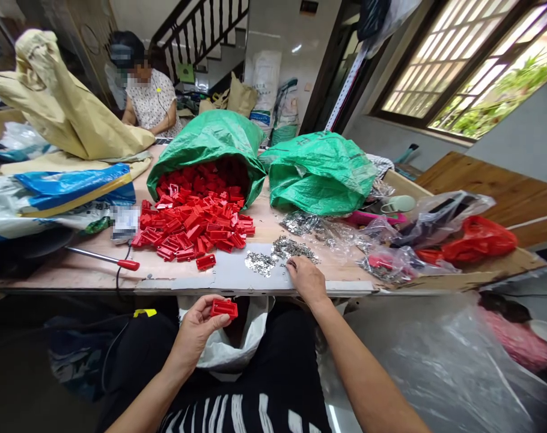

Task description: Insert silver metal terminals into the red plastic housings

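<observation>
My left hand (201,325) grips a red plastic housing (224,308), a small rectangular open-sided part, above the white sack (250,355) between my knees. At the table's front edge, my right hand (306,278) has its fingertips pressed together beside a pile of small shiny metal pieces (296,248); whatever they hold is too small to make out. A smaller heap of metal bits (261,263) lies just left of those fingers. One loose red housing (205,262) rests on the grey sheet (237,278), in front of a large heap of red housings (196,219).
A green sack (210,135) spills the housings; another green sack (318,174) stands right of it. A screwdriver-like tool with a red handle (128,264) lies at left. Clear plastic bags (386,264) and a cardboard tray (490,264) crowd the right. Another person (151,99) sits across the table.
</observation>
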A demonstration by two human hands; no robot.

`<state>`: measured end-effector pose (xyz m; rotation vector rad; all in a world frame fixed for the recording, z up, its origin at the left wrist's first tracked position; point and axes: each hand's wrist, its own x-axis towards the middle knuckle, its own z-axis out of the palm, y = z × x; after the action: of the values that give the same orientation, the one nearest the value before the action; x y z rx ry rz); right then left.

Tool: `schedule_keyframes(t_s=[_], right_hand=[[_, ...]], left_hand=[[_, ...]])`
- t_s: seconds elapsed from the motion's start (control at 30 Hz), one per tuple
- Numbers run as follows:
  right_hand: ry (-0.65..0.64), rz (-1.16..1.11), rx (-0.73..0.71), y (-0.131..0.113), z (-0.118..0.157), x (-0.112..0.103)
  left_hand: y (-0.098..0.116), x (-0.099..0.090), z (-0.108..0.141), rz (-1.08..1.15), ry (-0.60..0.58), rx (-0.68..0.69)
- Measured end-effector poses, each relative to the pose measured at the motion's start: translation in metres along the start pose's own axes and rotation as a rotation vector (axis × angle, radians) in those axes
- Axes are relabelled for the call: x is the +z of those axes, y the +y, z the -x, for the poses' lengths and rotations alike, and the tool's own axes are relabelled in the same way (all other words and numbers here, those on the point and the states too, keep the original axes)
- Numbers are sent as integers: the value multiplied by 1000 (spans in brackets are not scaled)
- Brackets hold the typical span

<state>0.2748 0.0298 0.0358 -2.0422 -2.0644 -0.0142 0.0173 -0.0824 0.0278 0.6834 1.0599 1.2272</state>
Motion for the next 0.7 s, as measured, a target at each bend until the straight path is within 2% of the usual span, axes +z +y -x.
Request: schedule_keyframes(t_s=[0.23, 0.33, 0.4, 0.5, 0.6, 0.7], right_hand=[[-17, -18, 12, 0, -2, -2], [23, -155, -27, -5, 1, -8], [18, -345, -113, -15, 8, -14], [-76, -609, -276, -40, 25, -26], [-162, -734, -381, -67, 44, -36], [-169, -768, -454, -86, 55, -38]], left_hand=[[0, 1, -1, -27, 2, 16], [0, 0, -1, -52, 33, 87], [2, 1, -2, -77, 68, 154], [5, 2, -1, -110, 113, 219], [8, 3, 0, -148, 150, 235], [11, 3, 3, -250, 151, 256]])
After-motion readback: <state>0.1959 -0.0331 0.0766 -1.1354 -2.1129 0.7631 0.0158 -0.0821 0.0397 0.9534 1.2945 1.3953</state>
